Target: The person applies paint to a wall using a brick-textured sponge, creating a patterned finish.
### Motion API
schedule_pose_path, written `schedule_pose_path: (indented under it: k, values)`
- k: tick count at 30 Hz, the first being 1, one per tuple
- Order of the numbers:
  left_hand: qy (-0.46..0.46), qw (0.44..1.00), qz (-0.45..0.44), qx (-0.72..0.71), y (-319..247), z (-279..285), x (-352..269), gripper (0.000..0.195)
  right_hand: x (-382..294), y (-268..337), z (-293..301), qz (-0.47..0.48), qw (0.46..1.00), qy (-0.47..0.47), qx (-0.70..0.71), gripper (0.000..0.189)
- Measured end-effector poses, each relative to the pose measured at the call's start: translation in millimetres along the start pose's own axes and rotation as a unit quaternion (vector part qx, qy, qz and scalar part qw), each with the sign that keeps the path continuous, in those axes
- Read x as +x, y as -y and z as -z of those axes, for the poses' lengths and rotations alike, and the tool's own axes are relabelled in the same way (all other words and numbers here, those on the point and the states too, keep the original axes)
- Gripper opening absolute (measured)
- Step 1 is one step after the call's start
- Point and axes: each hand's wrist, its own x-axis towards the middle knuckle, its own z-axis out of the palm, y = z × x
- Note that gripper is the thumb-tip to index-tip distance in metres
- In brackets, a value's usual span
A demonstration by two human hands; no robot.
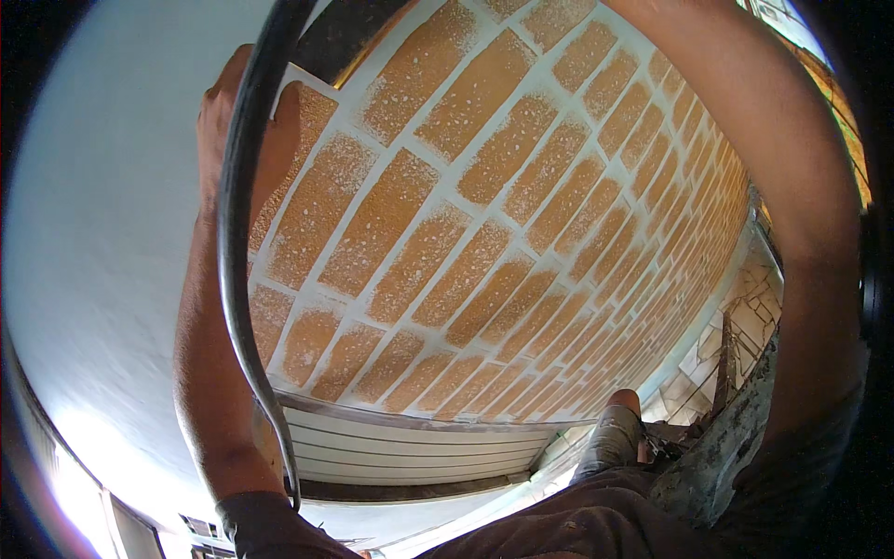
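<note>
My left hand point(222, 126) is raised at the upper left, beside the brick-patterned wall point(391, 216) and the smooth pale surface point(105, 175). A thick black cable or hose point(237, 147) crosses in front of it, so its grip is hidden. Right of this hand is a dark rectangular area point(356, 31) with a thin yellowish edge, cut off by the top of the picture. My right forearm point(754, 105) reaches up across the upper right, and the right hand is out of view. Orange-brown bricks with pale joints and white specks fill the wall before me.
Below the wall lies a pale slatted panel point(412, 447) with a dark frame. At the lower right, a worn, stained plank point(719, 433) is close to my body. Irregular stone paving point(747, 300) shows far below. My knee or leg point(607, 433) is near the wall's lower edge.
</note>
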Motion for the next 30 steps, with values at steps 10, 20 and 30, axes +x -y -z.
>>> schedule_pose_path:
  k: [10, 20, 30]
  values:
    - [-0.047, 0.995, -0.055, -0.067, 4, -10, 1, 0.047, 0, -8, -13, 0.011, 0.999, -0.045, -0.003, 0.056]
    - [-0.040, 0.997, -0.036, -0.061, -1, -9, 3, 0.042, 5, -12, -6, 0.010, 1.000, 0.003, -0.025, 0.060]
    - [-0.073, 0.994, -0.039, -0.073, 7, -13, 4, 0.029, 6, 4, 3, 0.006, 1.000, -0.007, 0.008, 0.056]
